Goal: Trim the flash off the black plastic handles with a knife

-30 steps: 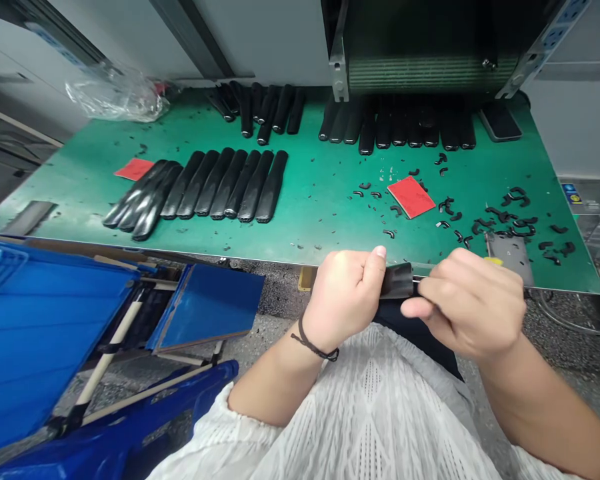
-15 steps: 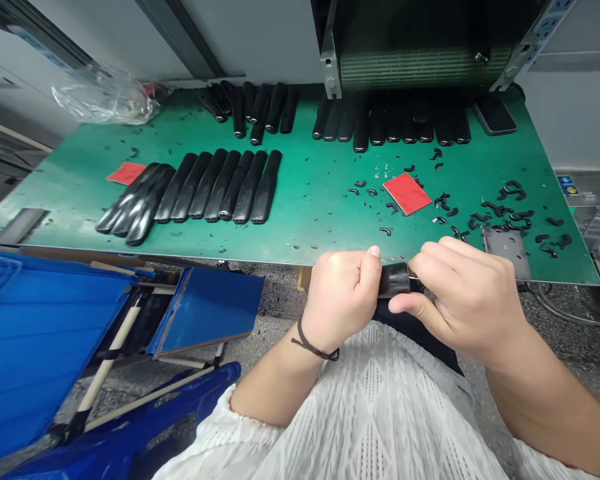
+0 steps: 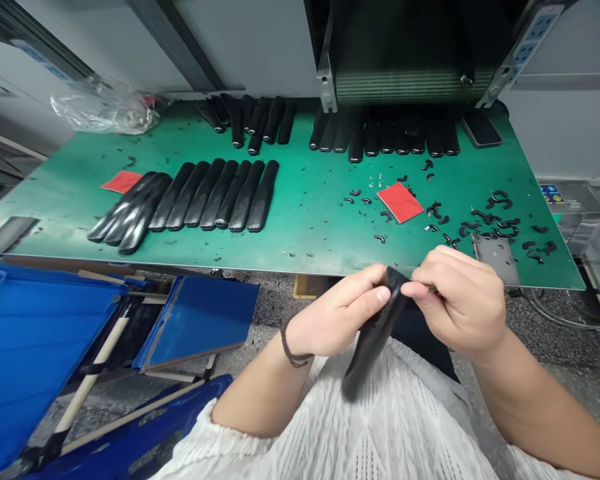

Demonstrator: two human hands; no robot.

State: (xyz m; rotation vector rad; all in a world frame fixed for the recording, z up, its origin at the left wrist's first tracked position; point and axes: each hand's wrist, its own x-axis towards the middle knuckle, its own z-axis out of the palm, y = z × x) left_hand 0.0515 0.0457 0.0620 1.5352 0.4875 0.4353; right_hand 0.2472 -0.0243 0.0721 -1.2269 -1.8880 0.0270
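Observation:
My left hand [image 3: 347,310] is closed around a black plastic handle [image 3: 375,333], fingers behind it and thumb on top near its upper end. The handle slants, its wider end pointing down toward my white top and slightly blurred. At its upper end my right hand [image 3: 463,300] is closed, thumb pressed toward the handle's edge. Between these fingers is a thin tool [image 3: 429,288], mostly hidden, so its kind is unclear. Both hands are in front of the table's near edge. On the green table [image 3: 305,200], similar black handles [image 3: 215,193] lie side by side at left.
More black handles [image 3: 385,133] line the back beside a phone [image 3: 481,129]. Small curved black scraps [image 3: 500,220] lie around a grey plate [image 3: 497,260] and a red square [image 3: 401,203]. Plastic film [image 3: 105,107] sits back left; blue panels [image 3: 205,320] stand below left.
My left hand has turned the handle from roughly level to a downward slant, so more of its length shows. My right hand stays at its end, slightly further left. The view has shifted a little.

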